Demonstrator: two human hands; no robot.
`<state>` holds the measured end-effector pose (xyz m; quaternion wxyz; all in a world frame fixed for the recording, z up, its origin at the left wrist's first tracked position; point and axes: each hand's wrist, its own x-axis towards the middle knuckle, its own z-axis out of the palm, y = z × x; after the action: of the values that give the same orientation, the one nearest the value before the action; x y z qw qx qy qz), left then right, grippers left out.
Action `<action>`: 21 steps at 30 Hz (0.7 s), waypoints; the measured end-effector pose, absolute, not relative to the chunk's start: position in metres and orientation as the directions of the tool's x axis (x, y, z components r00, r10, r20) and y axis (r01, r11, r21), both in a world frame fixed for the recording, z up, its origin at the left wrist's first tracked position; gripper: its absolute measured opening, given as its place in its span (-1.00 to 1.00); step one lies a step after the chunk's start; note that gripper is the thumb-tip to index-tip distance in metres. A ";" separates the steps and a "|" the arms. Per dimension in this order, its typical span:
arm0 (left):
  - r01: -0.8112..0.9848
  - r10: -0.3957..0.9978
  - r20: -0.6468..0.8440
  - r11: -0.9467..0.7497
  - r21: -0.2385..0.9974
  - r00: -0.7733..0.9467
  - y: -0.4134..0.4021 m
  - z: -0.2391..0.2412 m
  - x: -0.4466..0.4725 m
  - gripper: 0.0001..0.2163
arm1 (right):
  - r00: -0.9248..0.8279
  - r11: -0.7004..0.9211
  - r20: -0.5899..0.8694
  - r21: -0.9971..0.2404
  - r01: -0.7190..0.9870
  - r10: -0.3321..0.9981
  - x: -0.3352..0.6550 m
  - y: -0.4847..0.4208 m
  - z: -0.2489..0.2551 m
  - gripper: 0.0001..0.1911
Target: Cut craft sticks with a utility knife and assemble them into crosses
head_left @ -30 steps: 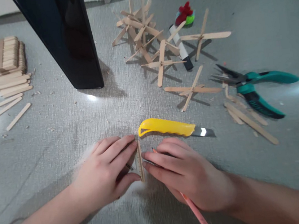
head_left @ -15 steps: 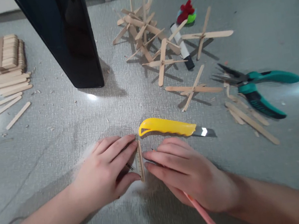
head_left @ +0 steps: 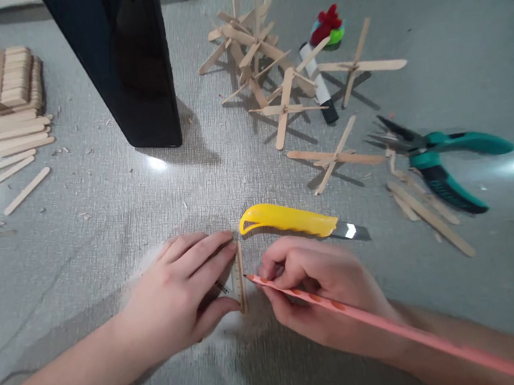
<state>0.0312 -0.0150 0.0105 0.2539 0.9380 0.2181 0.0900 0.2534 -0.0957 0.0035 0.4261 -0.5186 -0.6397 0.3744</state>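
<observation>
A tall, glossy black slab [head_left: 121,59] stands upright on the grey textured table covering [head_left: 98,199], with a stack of pale wooden craft sticks [head_left: 2,83] far left and a cluster of glued craft-stick crosses [head_left: 259,55] behind the teal-handled pliers [head_left: 440,154] on the right; a yellow-handled utility knife [head_left: 288,220] lies just beyond the hands. The left hand [head_left: 180,295] presses flat, fingers spread, on a small clear ruler [head_left: 229,283] set against a short wooden craft stick [head_left: 241,279]; the right hand [head_left: 325,290] grips a long pink pencil [head_left: 371,322], its tip touching that stick.
</observation>
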 end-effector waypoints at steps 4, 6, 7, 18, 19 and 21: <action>0.363 0.458 0.068 -0.779 0.511 0.886 -0.015 0.010 0.031 -0.48 | -0.109 0.207 0.179 -0.898 0.389 0.978 0.254 -0.096 0.001 -0.74; 0.362 0.457 0.070 -0.780 0.511 0.887 -0.015 0.010 0.030 -0.47 | -0.105 0.212 0.185 -0.889 0.405 0.977 0.255 -0.096 0.001 -0.74; 0.361 0.457 0.070 -0.780 0.511 0.887 -0.015 0.010 0.030 -0.47 | -0.104 0.210 0.183 -0.888 0.409 0.978 0.255 -0.097 0.001 -0.75; 0.355 0.451 0.080 -0.789 0.501 0.889 -0.015 0.009 0.030 -0.47 | -0.109 0.213 0.184 -0.884 0.415 0.977 0.255 -0.095 0.003 -0.76; 0.355 0.451 0.081 -0.789 0.501 0.889 -0.015 0.009 0.030 -0.47 | -0.110 0.212 0.183 -0.884 0.416 0.977 0.255 -0.095 0.003 -0.76; 0.355 0.451 0.082 -0.790 0.500 0.889 -0.015 0.009 0.030 -0.47 | -0.110 0.209 0.180 -0.887 0.412 0.978 0.255 -0.095 0.003 -0.76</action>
<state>0.0299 -0.0150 0.0093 0.2434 0.9408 0.2142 0.0991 0.2551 -0.0951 0.0027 0.4103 -0.5260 -0.6606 0.3444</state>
